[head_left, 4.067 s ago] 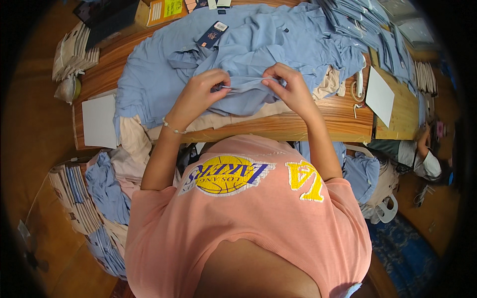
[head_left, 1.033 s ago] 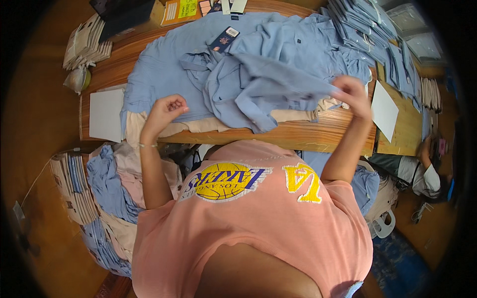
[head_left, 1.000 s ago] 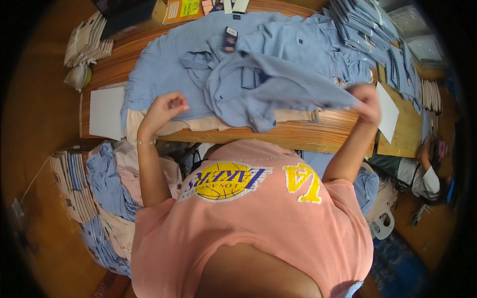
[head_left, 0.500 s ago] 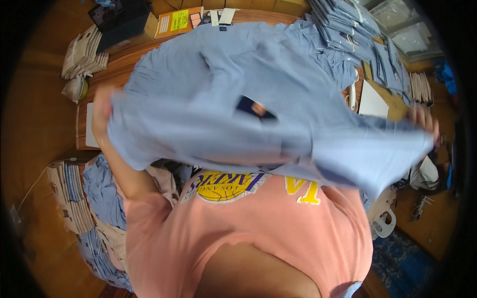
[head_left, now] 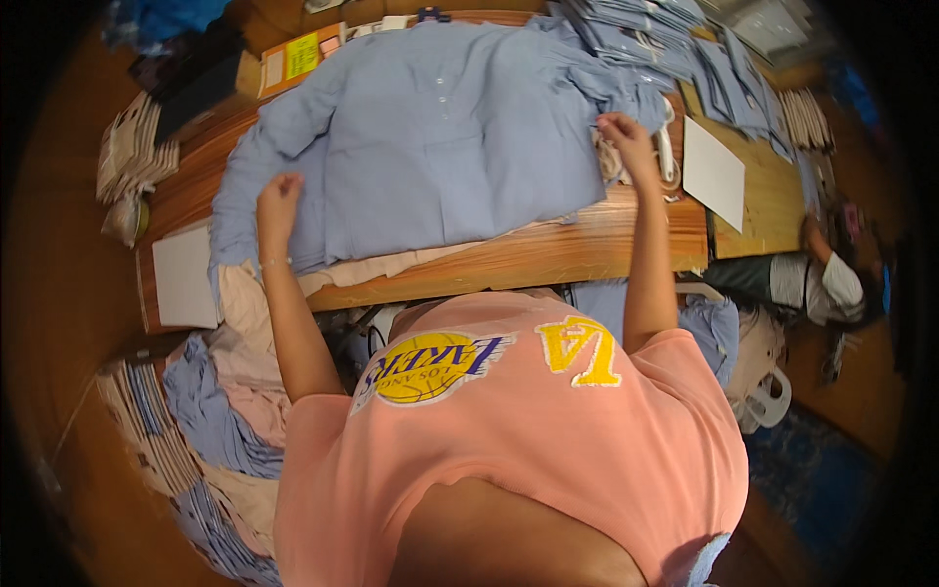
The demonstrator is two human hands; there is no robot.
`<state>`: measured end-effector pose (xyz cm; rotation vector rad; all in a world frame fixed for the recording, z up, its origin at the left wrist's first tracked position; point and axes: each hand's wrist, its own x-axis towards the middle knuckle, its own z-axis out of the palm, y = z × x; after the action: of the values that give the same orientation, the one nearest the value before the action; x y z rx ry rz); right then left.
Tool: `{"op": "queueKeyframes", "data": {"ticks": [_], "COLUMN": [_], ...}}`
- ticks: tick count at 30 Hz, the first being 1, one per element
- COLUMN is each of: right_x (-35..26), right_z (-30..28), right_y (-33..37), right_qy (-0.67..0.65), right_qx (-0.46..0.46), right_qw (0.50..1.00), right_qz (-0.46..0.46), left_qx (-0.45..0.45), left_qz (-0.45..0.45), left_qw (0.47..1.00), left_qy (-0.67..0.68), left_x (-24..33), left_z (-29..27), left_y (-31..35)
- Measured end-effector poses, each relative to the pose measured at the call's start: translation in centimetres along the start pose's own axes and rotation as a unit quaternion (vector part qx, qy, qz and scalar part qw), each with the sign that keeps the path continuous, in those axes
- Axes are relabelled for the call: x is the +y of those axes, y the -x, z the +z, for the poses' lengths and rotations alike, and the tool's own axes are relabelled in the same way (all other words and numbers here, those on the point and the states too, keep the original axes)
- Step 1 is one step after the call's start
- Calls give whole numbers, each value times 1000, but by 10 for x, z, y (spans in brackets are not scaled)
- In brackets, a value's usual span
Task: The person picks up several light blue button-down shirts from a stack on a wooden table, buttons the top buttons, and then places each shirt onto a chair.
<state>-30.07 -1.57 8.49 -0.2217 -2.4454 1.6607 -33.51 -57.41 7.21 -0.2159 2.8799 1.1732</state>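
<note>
taking the clock from the shirt's middle, your 12 points straight ahead. the blue shirt (head_left: 411, 181), blurred and stretched in mid-air between your hands half a second ago, now lies nearly smooth on top of the blue pile (head_left: 305, 230), its hem toward you at 6. both of your hands have come inward. your left hand (head_left: 278, 207) is at 8, fingers curled together over the pile; you can't tell from here whether they pinch any cloth. your right hand (head_left: 631, 145) is at 3, fingertips by the shirt's side edge; whether they grasp it can't be told either. small pale buttons (head_left: 441, 98), lost in the blur then, now show facing up at 12.

the table (head_left: 626, 245) gives you bare wood from 4 to 5, right of the hem corner and down to its near edge. the stack of blue folded shirts (head_left: 626, 39) closes off 1 to 2. beige cloth (head_left: 391, 269) pokes out under the hem from 6 to 7. one white board (head_left: 713, 174) lies at 3, well past your right hand; another white board (head_left: 186, 279) sits at 8, beyond the pile.
</note>
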Motion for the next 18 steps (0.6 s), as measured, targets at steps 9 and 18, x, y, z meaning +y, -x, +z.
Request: {"op": "queueKeyframes", "data": {"ticks": [9,18], "right_x": [-6,-97], "right_z": [58,-25], "right_y": [-24,120], "right_qy": [255,-238], "right_qx": [109,283], "right_qw": [958,929], "right_qz": [67,-26], "left_qx": [-142,-156], "left_qz": [15,-93], "left_qw": [986,725], "left_qy": [80,664], "left_x": [26,66], "left_z": [55,13], "left_y": [-44,-11]}}
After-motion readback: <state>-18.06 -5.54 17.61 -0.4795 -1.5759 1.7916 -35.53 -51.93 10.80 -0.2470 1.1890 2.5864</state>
